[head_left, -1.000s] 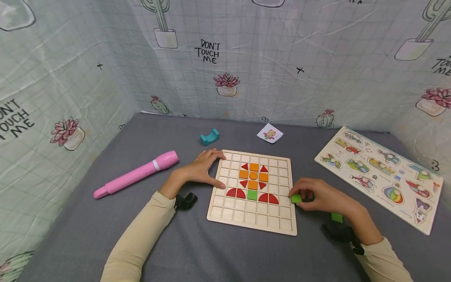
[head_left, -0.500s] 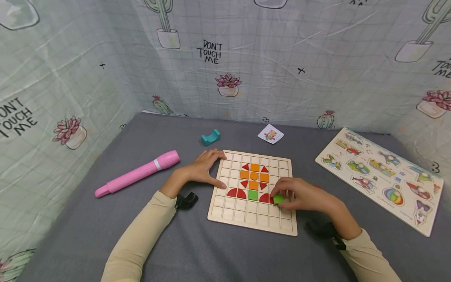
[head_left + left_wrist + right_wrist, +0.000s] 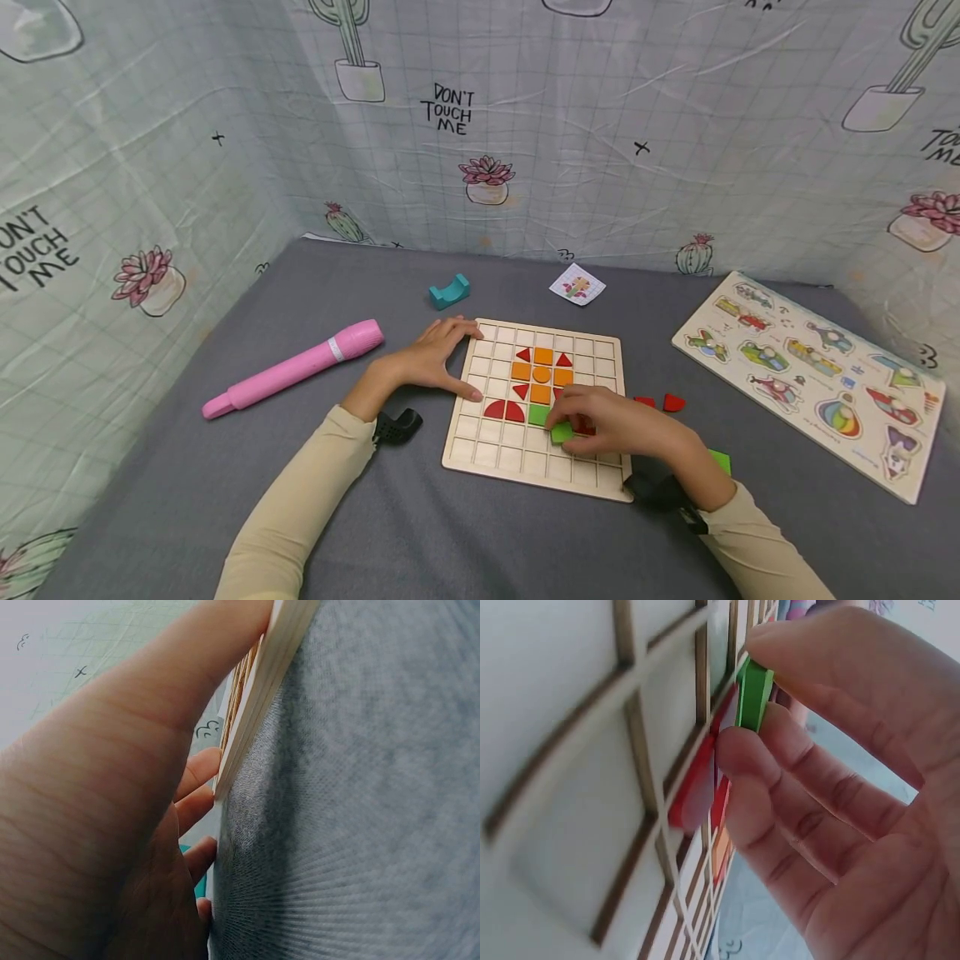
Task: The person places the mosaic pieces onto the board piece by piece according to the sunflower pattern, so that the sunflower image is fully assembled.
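In the head view a wooden grid board [image 3: 495,479] lies on the grey cloth. Orange tiles [image 3: 543,356] and red triangles [image 3: 522,355] form a pattern on it, with a green square tile [image 3: 538,414] below. Red quarter-round tiles [image 3: 514,411] lie left of that green square; others on its right are partly covered. My right hand [image 3: 626,423] pinches another green tile [image 3: 561,432] between thumb and fingers, over the board just below the laid green one. My left hand [image 3: 426,360] spreads along the board's left edge, thumb and fingertips touching it.
Red pieces [image 3: 673,403] and a green piece [image 3: 720,461] lie right of the board. A picture puzzle board [image 3: 810,375] stands farther right. Behind are a small pattern card [image 3: 577,284] and a teal arch-shaped block [image 3: 450,292]. A pink stick-like object [image 3: 292,371] lies at left.
My right hand has carried the green tile leftward from beside the board's right edge to over its middle. Red and green pieces on the cloth are uncovered. My left hand stays put.
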`<state>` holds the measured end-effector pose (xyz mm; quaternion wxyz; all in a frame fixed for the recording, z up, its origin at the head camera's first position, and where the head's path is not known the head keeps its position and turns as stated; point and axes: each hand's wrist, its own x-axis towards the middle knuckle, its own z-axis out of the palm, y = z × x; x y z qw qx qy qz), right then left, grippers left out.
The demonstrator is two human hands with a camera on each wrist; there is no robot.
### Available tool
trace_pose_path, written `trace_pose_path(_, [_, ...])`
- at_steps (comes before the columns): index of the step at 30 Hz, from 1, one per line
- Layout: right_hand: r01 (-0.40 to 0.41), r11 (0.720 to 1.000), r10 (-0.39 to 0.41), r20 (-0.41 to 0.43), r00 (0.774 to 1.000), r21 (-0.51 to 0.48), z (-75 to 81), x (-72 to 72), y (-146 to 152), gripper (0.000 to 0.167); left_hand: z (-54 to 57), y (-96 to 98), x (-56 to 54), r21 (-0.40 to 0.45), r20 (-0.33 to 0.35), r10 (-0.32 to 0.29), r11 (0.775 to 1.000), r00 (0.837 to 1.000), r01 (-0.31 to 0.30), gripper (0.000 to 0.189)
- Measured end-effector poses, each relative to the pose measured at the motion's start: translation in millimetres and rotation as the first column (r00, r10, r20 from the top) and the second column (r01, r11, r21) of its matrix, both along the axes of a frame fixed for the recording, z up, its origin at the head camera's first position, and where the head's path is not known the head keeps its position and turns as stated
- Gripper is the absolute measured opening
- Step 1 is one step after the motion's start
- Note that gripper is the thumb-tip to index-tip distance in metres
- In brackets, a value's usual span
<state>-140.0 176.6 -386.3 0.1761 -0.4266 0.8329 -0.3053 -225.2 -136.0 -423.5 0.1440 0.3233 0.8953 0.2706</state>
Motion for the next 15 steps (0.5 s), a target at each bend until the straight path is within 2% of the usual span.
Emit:
trace_pose_path(11, [0.014,1.0,-0.014,0.009,1.0,0.007,-4.8,3.7,-14,0.009,-0.9,-0.4,-0.2,0.003,0.002,-0.001,1.0,1.0,0.001,0.087])
trace_pose_path(15, [0.009,1.0,-0.009,0.001,1.0,0.004,-4.0,4.4,-15,0.011,-1.1,-0.6,-0.4,0.0,0.003,-0.001,1.0,1.0,0.001,0.087])
